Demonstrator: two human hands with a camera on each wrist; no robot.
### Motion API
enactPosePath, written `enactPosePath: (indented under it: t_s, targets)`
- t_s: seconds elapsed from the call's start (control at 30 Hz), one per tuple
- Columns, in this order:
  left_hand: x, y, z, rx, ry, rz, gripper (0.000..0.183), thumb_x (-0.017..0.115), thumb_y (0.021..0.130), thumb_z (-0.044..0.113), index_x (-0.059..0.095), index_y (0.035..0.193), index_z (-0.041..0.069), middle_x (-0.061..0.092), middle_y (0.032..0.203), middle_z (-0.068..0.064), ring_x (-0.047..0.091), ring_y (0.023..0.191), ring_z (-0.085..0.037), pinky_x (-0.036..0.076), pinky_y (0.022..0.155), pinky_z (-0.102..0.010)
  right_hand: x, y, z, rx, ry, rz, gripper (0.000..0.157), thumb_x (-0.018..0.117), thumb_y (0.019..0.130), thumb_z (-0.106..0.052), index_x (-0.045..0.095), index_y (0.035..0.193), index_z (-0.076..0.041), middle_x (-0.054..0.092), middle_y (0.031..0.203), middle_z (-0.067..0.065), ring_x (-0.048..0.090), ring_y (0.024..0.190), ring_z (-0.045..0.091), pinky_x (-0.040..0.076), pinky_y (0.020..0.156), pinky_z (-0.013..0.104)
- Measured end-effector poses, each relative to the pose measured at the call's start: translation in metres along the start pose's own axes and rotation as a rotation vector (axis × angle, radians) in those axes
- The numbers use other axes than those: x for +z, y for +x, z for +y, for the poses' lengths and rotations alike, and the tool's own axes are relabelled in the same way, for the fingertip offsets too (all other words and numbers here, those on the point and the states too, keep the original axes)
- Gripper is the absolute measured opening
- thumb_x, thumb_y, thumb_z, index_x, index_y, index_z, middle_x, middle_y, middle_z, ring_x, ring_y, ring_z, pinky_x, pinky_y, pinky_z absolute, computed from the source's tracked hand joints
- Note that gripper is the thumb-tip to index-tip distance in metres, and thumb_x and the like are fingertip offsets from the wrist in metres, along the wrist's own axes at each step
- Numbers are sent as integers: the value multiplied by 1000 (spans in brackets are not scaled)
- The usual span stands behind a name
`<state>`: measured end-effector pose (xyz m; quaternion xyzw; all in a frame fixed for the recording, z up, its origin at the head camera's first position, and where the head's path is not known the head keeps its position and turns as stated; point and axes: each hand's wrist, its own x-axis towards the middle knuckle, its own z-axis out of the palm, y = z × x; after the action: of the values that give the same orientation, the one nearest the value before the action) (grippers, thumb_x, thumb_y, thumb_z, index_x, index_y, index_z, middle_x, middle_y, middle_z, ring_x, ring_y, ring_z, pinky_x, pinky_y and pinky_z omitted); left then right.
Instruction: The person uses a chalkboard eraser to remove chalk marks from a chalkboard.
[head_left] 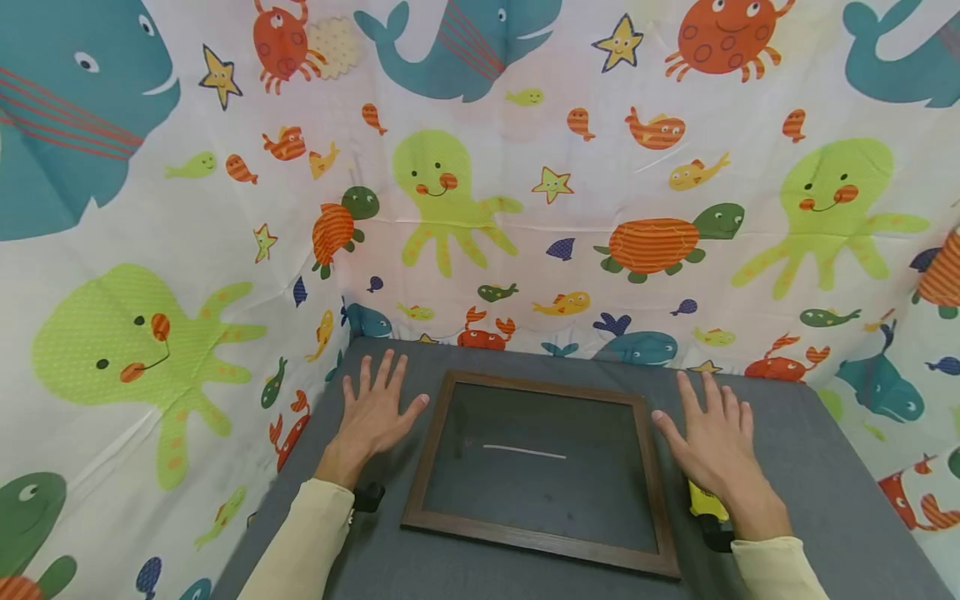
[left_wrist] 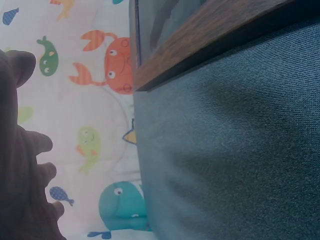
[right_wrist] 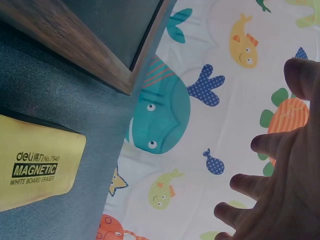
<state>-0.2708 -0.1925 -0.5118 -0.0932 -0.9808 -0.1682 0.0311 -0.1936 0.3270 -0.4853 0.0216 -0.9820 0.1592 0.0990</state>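
A dark board in a brown wooden frame (head_left: 546, 543) lies flat on the grey table, with a single white line (head_left: 525, 452) across its middle. My left hand (head_left: 375, 419) is spread, palm down, just left of the frame and holds nothing. On the other side, my right hand (head_left: 716, 442) is likewise spread and bare. Beneath that right hand lies a yellow whiteboard eraser (right_wrist: 37, 165), partly hidden by the hand in the head view; the right wrist view shows its printed label. Fingers of the left hand (left_wrist: 30, 150) edge into the left wrist view, apart from the frame.
A grey cloth-covered table (head_left: 817, 500) carries everything. White curtains (head_left: 480, 308) printed with sea animals rise along the table's back and both sides. Dark straps with small devices (head_left: 367, 497) sit at the wrists.
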Motion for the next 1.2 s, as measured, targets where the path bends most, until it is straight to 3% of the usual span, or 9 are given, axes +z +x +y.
enactPosePath:
  t_s: [0.3, 0.5, 0.67, 0.87, 0.97, 1.07, 1.2]
  targets:
    - [4, 1, -1, 26, -29, -24, 92, 47, 110, 66, 13, 178, 15, 2, 186, -13, -8, 170, -49, 1, 127, -83, -1, -2, 4, 4, 12, 0, 87, 47, 113, -57, 18, 174, -1, 15, 171, 43, 14, 152, 70, 2, 122, 86]
    - [6, 1, -2, 104, -90, -60, 83, 48, 115, 52, 13, 177, 10, 9, 186, -12, 3, 172, -42, 9, 131, -76, -2, -7, 9, 21, 11, -32, 92, 52, 113, -51, 16, 168, 14, 22, 165, 49, 21, 149, 71, 16, 122, 85]
    - [11, 0, -2, 176, -124, -70, 79, 56, 114, 37, 19, 175, 1, 16, 184, -19, 14, 170, -45, 15, 132, -73, -5, -10, 14, 80, 31, -107, 95, 60, 111, -41, 14, 161, 26, 24, 161, 52, 29, 145, 71, 30, 117, 83]
    - [22, -3, -4, 206, -145, -177, 75, 57, 115, 29, 22, 173, -2, 19, 182, -22, 17, 169, -46, 20, 133, -69, -8, -16, 22, 181, -14, -219, 92, 62, 109, -41, 28, 151, 33, 33, 153, 56, 36, 138, 73, 37, 114, 81]
    - [28, -5, -5, 206, -144, -221, 74, 57, 115, 27, 23, 173, -3, 20, 182, -21, 17, 169, -45, 21, 133, -68, -7, -17, 27, 231, -32, -271, 93, 62, 108, -47, 35, 148, 32, 43, 144, 55, 46, 128, 71, 45, 108, 79]
    - [34, -6, -5, 206, -151, -257, 72, 57, 115, 24, 23, 172, -4, 20, 182, -22, 17, 169, -45, 20, 133, -68, -3, -19, 32, 273, -30, -306, 86, 64, 105, -50, 47, 138, 28, 58, 122, 46, 60, 105, 57, 56, 90, 67]
    - [41, -7, -5, 210, -163, -313, 70, 56, 115, 20, 23, 173, -1, 18, 183, -19, 14, 170, -44, 19, 133, -69, 4, -24, 37, 330, -26, -339, 75, 67, 103, -48, 55, 122, 23, 62, 97, 28, 60, 85, 38, 54, 74, 52]
